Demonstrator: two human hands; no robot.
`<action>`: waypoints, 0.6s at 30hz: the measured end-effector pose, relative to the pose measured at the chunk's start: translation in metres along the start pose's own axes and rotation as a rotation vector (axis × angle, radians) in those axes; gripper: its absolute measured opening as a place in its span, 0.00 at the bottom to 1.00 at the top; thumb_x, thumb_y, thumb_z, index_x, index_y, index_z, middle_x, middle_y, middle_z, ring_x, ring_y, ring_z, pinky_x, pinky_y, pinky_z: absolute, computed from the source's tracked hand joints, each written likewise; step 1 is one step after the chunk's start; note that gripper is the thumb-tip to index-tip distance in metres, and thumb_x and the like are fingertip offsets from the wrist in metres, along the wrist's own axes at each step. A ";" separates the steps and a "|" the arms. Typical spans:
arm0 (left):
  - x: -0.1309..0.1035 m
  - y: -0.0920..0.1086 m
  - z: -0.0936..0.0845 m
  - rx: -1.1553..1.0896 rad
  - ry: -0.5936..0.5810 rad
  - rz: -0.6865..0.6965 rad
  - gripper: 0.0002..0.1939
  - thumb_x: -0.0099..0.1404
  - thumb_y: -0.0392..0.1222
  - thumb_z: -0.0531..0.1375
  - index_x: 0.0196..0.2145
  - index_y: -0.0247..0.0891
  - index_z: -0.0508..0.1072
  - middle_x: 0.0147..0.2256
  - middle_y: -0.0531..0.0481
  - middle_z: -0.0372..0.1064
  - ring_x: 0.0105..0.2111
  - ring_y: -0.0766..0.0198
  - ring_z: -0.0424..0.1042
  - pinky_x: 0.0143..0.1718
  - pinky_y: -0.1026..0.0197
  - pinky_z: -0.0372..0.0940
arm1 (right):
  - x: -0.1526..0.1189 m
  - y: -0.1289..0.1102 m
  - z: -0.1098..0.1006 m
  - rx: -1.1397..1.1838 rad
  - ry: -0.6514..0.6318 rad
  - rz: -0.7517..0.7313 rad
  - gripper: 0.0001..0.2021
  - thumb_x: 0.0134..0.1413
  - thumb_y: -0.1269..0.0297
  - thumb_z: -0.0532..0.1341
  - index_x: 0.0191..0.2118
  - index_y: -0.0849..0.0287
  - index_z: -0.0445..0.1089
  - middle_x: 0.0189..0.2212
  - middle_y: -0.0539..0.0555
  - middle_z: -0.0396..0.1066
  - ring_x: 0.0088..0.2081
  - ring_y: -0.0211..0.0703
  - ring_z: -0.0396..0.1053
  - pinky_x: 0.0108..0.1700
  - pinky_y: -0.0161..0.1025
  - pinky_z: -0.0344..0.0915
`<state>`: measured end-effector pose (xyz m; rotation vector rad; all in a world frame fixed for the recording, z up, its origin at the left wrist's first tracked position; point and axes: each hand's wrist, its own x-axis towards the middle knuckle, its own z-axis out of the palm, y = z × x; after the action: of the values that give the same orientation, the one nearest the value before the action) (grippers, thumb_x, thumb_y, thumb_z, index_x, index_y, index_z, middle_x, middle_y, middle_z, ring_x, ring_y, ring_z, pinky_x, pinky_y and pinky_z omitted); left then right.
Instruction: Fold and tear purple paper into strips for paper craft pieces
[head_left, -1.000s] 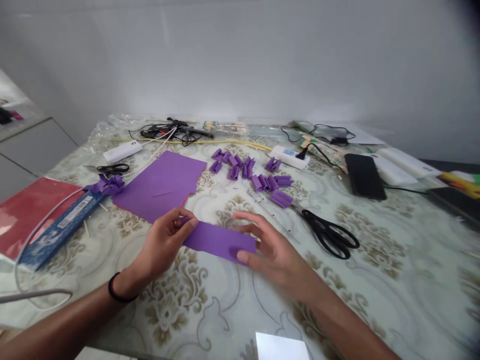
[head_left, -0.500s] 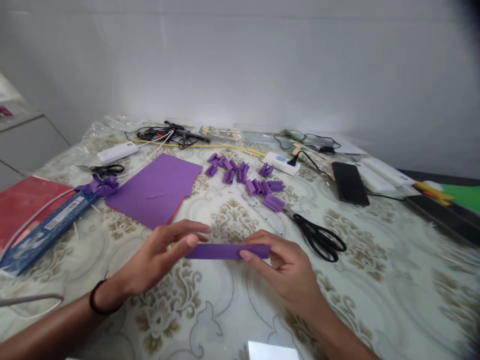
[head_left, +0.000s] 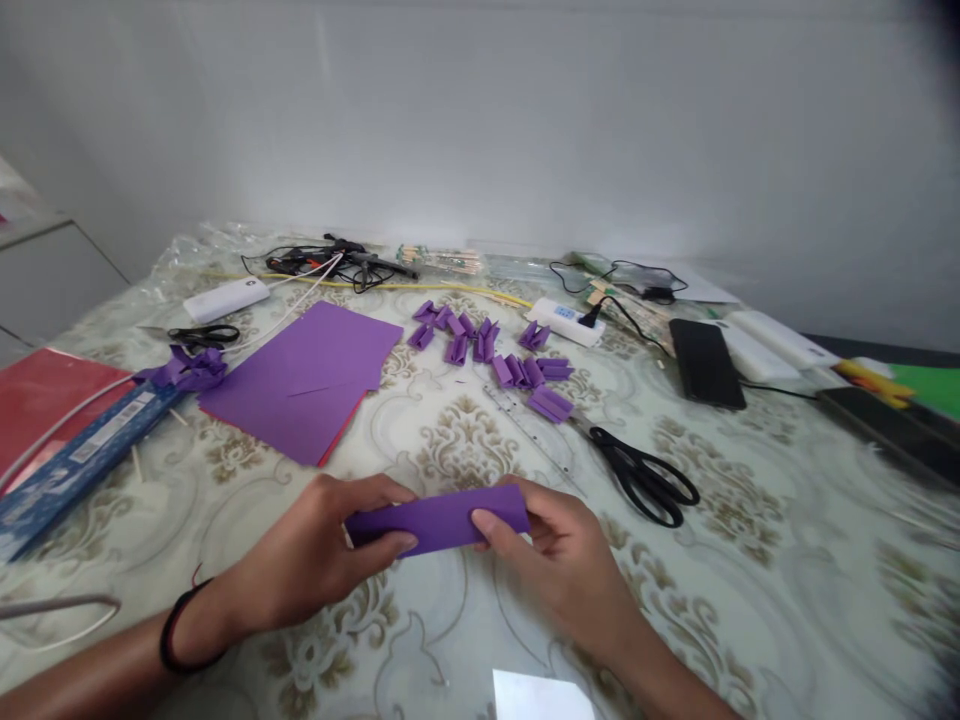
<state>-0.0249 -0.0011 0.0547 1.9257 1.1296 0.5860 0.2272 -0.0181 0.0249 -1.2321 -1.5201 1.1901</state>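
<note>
Between both hands a folded strip of purple paper [head_left: 444,518] is held above the table, tilted up a little at its right end. My left hand [head_left: 330,540] grips its left end between thumb and fingers. At the other end my right hand [head_left: 546,545] pinches it, thumb on the near face and fingers behind. Beyond the hands lie several small folded purple paper pieces [head_left: 486,340], with a clear ruler [head_left: 529,425] close by. Black-handled scissors [head_left: 637,470] rest to the right. A stack of purple sheets [head_left: 307,370] lies to the left.
On the left are a red packet [head_left: 60,400], a blue box [head_left: 90,455], crumpled purple paper [head_left: 187,368] and smaller scissors [head_left: 202,335]. A power strip [head_left: 566,320], tangled black cables [head_left: 330,262] and a black phone [head_left: 706,362] stand farther back. White paper [head_left: 540,695] lies at the near edge.
My left hand has closed on the strip's left end, where its fingers were apart before. The strip now shows a broader face and tilts up to the right.
</note>
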 end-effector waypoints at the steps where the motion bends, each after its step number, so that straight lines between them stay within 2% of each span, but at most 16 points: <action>1: 0.000 0.000 0.001 0.012 -0.049 -0.031 0.07 0.70 0.44 0.65 0.42 0.41 0.82 0.35 0.52 0.82 0.30 0.63 0.76 0.32 0.65 0.66 | 0.000 0.000 0.001 -0.033 -0.005 -0.016 0.15 0.65 0.55 0.66 0.28 0.57 0.70 0.25 0.48 0.65 0.28 0.40 0.65 0.31 0.36 0.65; 4: 0.000 -0.001 0.004 0.059 -0.135 -0.088 0.07 0.68 0.44 0.66 0.38 0.39 0.81 0.29 0.53 0.78 0.27 0.64 0.70 0.29 0.64 0.61 | -0.002 -0.002 0.006 -0.071 -0.031 -0.041 0.17 0.64 0.57 0.65 0.25 0.57 0.66 0.23 0.47 0.61 0.27 0.39 0.61 0.30 0.36 0.61; 6: 0.001 -0.002 0.007 0.044 -0.131 -0.128 0.08 0.67 0.45 0.66 0.34 0.38 0.79 0.27 0.54 0.76 0.26 0.66 0.67 0.28 0.65 0.58 | -0.003 -0.004 0.008 0.016 -0.052 -0.008 0.15 0.65 0.55 0.65 0.29 0.57 0.69 0.25 0.48 0.65 0.28 0.40 0.64 0.30 0.36 0.62; 8: 0.002 -0.002 0.009 -0.038 -0.089 -0.180 0.11 0.68 0.46 0.65 0.31 0.37 0.77 0.27 0.54 0.75 0.27 0.66 0.67 0.28 0.65 0.58 | -0.003 -0.003 0.010 0.154 -0.068 0.051 0.13 0.65 0.52 0.66 0.36 0.57 0.74 0.27 0.50 0.71 0.30 0.42 0.70 0.33 0.36 0.66; 10: 0.002 -0.001 0.011 -0.133 -0.073 -0.221 0.12 0.68 0.47 0.64 0.31 0.37 0.77 0.28 0.53 0.75 0.28 0.65 0.68 0.29 0.65 0.59 | -0.003 -0.002 0.012 0.246 -0.057 0.096 0.15 0.64 0.49 0.66 0.38 0.58 0.76 0.28 0.51 0.74 0.31 0.43 0.74 0.35 0.37 0.69; 14: 0.001 0.004 0.014 -0.191 -0.175 -0.207 0.11 0.67 0.47 0.66 0.33 0.37 0.77 0.27 0.54 0.70 0.27 0.65 0.65 0.28 0.65 0.59 | -0.002 0.000 0.012 0.230 0.032 0.097 0.19 0.64 0.47 0.67 0.29 0.57 0.72 0.23 0.50 0.74 0.27 0.41 0.72 0.34 0.36 0.67; 17: 0.000 0.007 0.015 -0.217 -0.268 -0.161 0.12 0.69 0.50 0.65 0.35 0.37 0.77 0.29 0.54 0.69 0.28 0.65 0.64 0.29 0.66 0.59 | -0.001 0.000 0.012 0.203 0.033 0.093 0.19 0.64 0.47 0.66 0.29 0.57 0.70 0.23 0.49 0.72 0.27 0.40 0.70 0.34 0.36 0.65; 18: 0.000 0.007 0.015 -0.227 -0.261 -0.140 0.14 0.70 0.51 0.64 0.35 0.37 0.77 0.29 0.53 0.70 0.28 0.65 0.65 0.29 0.66 0.60 | -0.001 0.000 0.012 0.195 0.020 0.095 0.20 0.64 0.47 0.66 0.30 0.57 0.69 0.23 0.49 0.72 0.28 0.40 0.70 0.34 0.36 0.65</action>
<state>-0.0108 -0.0086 0.0519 1.6581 0.9768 0.3571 0.2162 -0.0211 0.0225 -1.1911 -1.3090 1.3500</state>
